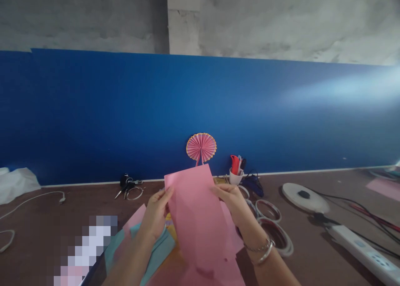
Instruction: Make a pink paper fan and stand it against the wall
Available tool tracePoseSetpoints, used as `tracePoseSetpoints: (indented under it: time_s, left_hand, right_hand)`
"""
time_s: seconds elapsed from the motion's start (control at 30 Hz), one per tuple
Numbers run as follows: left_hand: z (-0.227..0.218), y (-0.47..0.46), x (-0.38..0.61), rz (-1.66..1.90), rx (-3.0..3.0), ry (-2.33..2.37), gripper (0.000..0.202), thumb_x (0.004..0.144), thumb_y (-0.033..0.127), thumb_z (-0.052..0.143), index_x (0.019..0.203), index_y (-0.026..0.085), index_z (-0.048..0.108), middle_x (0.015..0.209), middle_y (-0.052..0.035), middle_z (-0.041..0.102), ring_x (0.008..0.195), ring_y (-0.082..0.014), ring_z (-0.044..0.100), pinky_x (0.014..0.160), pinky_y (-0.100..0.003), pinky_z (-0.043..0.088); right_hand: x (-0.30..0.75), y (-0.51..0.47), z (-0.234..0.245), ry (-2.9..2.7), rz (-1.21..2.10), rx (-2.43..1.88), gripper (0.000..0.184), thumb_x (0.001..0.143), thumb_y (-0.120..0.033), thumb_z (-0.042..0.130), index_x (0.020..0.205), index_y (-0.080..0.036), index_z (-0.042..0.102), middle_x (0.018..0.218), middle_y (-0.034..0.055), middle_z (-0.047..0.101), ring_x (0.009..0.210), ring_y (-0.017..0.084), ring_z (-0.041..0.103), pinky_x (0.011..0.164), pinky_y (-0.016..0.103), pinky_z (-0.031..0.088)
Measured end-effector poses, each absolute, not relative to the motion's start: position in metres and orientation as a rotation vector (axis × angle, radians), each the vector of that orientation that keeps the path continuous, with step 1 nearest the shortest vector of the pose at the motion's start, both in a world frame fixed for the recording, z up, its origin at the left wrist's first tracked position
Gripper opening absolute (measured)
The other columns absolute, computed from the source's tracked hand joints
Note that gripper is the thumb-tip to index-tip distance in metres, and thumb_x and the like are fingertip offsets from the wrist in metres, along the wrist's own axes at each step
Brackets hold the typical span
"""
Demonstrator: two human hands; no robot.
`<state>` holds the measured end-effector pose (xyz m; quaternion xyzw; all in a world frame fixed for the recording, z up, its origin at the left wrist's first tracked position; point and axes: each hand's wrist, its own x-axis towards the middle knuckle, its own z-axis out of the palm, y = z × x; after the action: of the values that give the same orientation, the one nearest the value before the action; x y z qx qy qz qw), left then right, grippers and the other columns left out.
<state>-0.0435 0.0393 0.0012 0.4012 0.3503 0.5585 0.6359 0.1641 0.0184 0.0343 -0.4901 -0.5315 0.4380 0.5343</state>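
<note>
A sheet of pink paper (196,219) is held up in front of me, its top edge slightly slanted. My left hand (159,209) pinches its left edge between thumb and fingers. On the opposite edge, my right hand (229,198) grips the same sheet near the upper corner; a bracelet and bangle circle that wrist. Beneath the sheet lie teal paper (162,246) and more pink paper (229,221), partly hidden by my hands. Behind it, a pleated pink paper fan (201,147) with a yellow edge stands against the blue panel.
A white cup (236,177) of pens stands right of the fan, with tape rolls (275,236) in front. Farther right are a round white device (304,197) and a power strip (364,248) with cables. Keys (128,186) and a white cable (46,193) lie left.
</note>
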Motion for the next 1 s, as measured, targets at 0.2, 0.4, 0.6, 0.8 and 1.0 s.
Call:
tracePoseSetpoints:
  time_s: [0.2, 0.4, 0.6, 0.8, 1.0]
  left_hand:
    - [0.000, 0.039, -0.041, 1.247, 0.957, 0.844, 0.033, 0.069, 0.043, 0.074, 0.082, 0.013, 0.073, 0.076, -0.0069, 0.072, 0.067, -0.0176, 0.064, 0.061, -0.025, 0.047]
    - [0.006, 0.033, -0.040, 1.237, 0.999, 0.828, 0.037, 0.072, 0.046, 0.070, 0.095, 0.017, 0.072, 0.079, -0.0047, 0.072, 0.070, -0.0182, 0.063, 0.059, -0.024, 0.044]
    - [0.011, 0.033, -0.039, 1.344, 0.876, 0.900, 0.039, 0.068, 0.049, 0.073, 0.086, 0.016, 0.072, 0.056, 0.0006, 0.064, 0.055, -0.0133, 0.057, 0.052, -0.022, 0.040]
    - [0.016, 0.031, -0.039, 1.410, 0.863, 0.901, 0.043, 0.064, 0.050, 0.075, 0.088, 0.015, 0.072, 0.064, -0.0030, 0.069, 0.063, -0.0185, 0.063, 0.058, -0.026, 0.045]
    - [0.016, 0.033, -0.038, 1.495, 0.822, 0.946, 0.044, 0.068, 0.048, 0.071, 0.097, 0.015, 0.071, 0.087, -0.0081, 0.074, 0.086, -0.0243, 0.067, 0.076, -0.030, 0.049]
  right_hand:
    - [0.166, 0.021, 0.033, -1.258, 0.992, -1.145, 0.044, 0.065, -0.055, 0.069, 0.051, -0.015, 0.057, 0.052, -0.0034, 0.041, 0.053, 0.010, 0.032, 0.050, 0.025, 0.027]
    - [0.167, 0.025, 0.027, -1.261, 1.004, -1.160, 0.045, 0.064, -0.055, 0.069, 0.049, -0.015, 0.053, 0.051, -0.0044, 0.036, 0.052, 0.009, 0.028, 0.050, 0.025, 0.022]
    - [0.164, 0.024, 0.027, -1.315, 1.042, -1.149, 0.048, 0.066, -0.052, 0.067, 0.045, -0.018, 0.041, 0.051, -0.0058, 0.028, 0.051, 0.007, 0.022, 0.050, 0.025, 0.018]
    - [0.165, 0.025, 0.025, -1.355, 1.045, -1.164, 0.046, 0.068, -0.052, 0.064, 0.046, -0.017, 0.043, 0.051, -0.0052, 0.030, 0.052, 0.008, 0.026, 0.051, 0.025, 0.020]
    - [0.162, 0.029, 0.019, -1.416, 1.033, -1.141, 0.049, 0.070, -0.053, 0.062, 0.045, -0.019, 0.036, 0.050, -0.0057, 0.027, 0.051, 0.008, 0.024, 0.049, 0.025, 0.019]
